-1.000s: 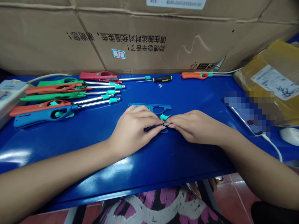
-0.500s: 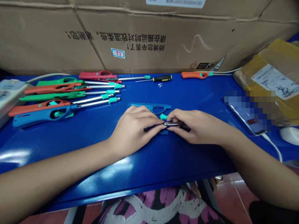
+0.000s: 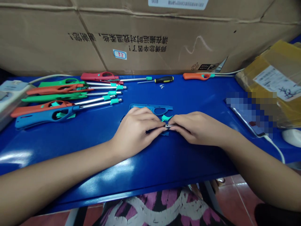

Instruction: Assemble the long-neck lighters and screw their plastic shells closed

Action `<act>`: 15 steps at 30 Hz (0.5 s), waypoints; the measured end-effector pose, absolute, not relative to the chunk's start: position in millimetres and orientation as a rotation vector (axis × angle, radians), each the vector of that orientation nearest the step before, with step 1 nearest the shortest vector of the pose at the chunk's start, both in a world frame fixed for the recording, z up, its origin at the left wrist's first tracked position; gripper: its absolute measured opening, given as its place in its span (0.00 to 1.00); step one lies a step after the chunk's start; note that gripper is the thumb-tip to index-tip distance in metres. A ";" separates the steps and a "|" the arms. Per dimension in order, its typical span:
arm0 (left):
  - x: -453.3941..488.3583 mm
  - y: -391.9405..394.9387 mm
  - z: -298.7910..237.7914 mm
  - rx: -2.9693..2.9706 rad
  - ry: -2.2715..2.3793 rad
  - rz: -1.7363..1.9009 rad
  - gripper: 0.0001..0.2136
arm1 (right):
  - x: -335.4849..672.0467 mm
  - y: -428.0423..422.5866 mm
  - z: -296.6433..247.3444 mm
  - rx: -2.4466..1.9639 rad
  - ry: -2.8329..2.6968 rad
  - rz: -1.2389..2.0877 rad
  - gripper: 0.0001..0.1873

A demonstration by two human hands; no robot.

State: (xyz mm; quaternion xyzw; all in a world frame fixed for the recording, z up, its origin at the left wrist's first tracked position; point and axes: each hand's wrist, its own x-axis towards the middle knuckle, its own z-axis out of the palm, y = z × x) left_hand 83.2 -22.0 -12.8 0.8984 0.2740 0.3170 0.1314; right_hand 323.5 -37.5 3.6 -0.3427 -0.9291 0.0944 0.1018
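Observation:
Between the fingertips of both hands is a small silvery metal part [image 3: 167,126]; most of it is hidden. My left hand [image 3: 136,130] pinches its left end with thumb and fingers. From the other side my right hand [image 3: 199,128] is closed on it in the same way. Just behind the fingertips lies a teal plastic trigger [image 3: 166,118]. A blue lighter shell half [image 3: 162,110] rests on the table beyond my left hand, partly covered by it. Another blue plastic piece [image 3: 165,133] peeks out beneath the left fingers.
Several long-nosed lighters [image 3: 47,117] lie at the left. A screwdriver [image 3: 164,79], small screws [image 3: 161,86] and an orange lighter [image 3: 195,76] are at the back, before a cardboard box [image 3: 141,22]. On the right are a phone [image 3: 246,119] and a taped package [image 3: 270,75].
My right fingers have closed in toward the left ones, so less of the metal part shows between them. More of the teal trigger is visible. The left hand stays nearly still.

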 end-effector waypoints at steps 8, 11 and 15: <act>82.9 -21.3 -12.3 2.564 0.784 0.900 0.04 | 324.7 -37.7 1.0 -0.943 -2.746 0.135 0.13; 83.1 -21.9 -12.3 2.556 0.796 0.874 0.04 | 323.7 -38.3 1.0 -0.951 -2.770 0.120 0.13; 84.0 -21.1 -12.9 2.526 0.802 0.860 0.03 | 320.6 -39.7 1.7 -0.943 -2.823 0.023 0.14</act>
